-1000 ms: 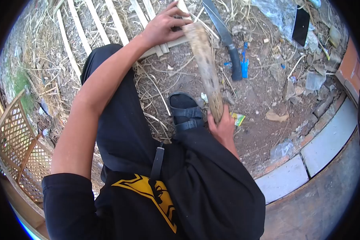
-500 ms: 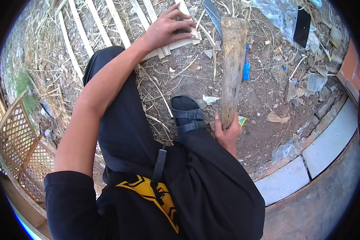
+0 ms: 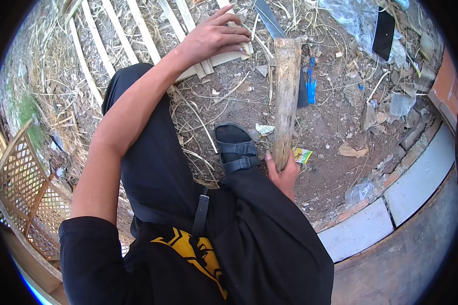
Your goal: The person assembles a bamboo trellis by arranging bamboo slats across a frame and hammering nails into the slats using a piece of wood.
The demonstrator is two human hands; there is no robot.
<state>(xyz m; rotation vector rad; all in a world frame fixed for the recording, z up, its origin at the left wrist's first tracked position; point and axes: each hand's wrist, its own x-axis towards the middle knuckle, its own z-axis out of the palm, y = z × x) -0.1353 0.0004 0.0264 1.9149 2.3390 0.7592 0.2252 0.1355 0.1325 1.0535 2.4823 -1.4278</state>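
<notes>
My left hand [image 3: 216, 39] rests over the end of the pale wooden slats [image 3: 206, 63], its fingers stretched and apart. Whether something small sits by its thumb tip I cannot tell. Wrapped round the narrow lower end of a thick, weathered wooden stick [image 3: 286, 91] is my right hand [image 3: 284, 175]. The stick's broader end points away from me, to the right of the slats. Partly hidden behind it lies a long blue-grey blade-like strip [image 3: 268, 19].
A blue plastic piece [image 3: 311, 85] and a yellow-green wrapper [image 3: 303, 155] lie on the littered soil. Plastic sheeting [image 3: 348, 23] and a black flat object [image 3: 384, 34] are at upper right. White tiles [image 3: 359, 231] edge the right; a wooden lattice [image 3: 35, 198] stands left.
The stick and my right hand have shifted toward me and slightly left, uncovering more of the dark strip and the wrapper. My left hand stays over the slats.
</notes>
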